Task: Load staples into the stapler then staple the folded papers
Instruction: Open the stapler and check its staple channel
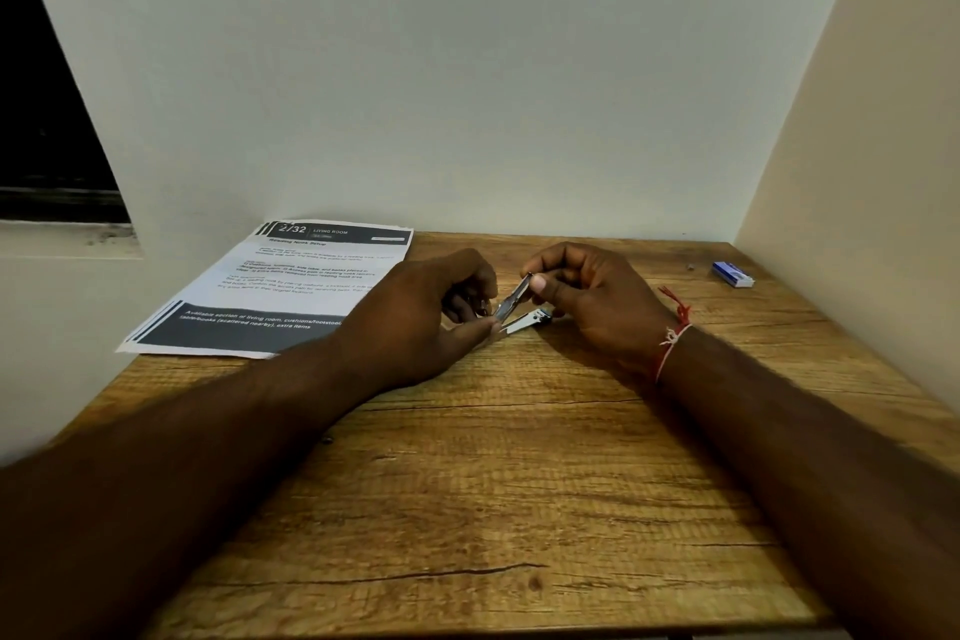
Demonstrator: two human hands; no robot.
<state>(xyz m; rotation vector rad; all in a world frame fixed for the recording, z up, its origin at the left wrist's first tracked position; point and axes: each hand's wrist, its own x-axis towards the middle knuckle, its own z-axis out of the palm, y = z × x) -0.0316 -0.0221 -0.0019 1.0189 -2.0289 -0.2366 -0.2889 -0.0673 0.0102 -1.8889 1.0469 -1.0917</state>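
At the far left of the brown wood-grain table point(467, 483), a stack of white printed papers point(291, 291) with dark header bands lies flat against the wall; no fold shows in them from here. Next comes the left hand point(431, 307), fingers curled inward and the thumb stretched out so its tip presses the hinged end of the small silver metal stapler point(511, 304), which sits at mid-table between both hands, swung open in a V. Its lower arm lies close to the wood; whether a staple strip is in the channel is too small to tell. The right hand point(597, 296), with a red and white thread bracelet point(672, 333) at the wrist, pinches the raised upper arm between thumb and forefinger, the other fingers tucked behind. Well apart, near the right wall, rests a small blue staple box point(732, 274). The stapler looks light, rigid and slick, likely sprung, so it could snap shut; holding it by the sides near the hinge seems safest, while a staple strip would be brittle and best nipped gently by its flanks.
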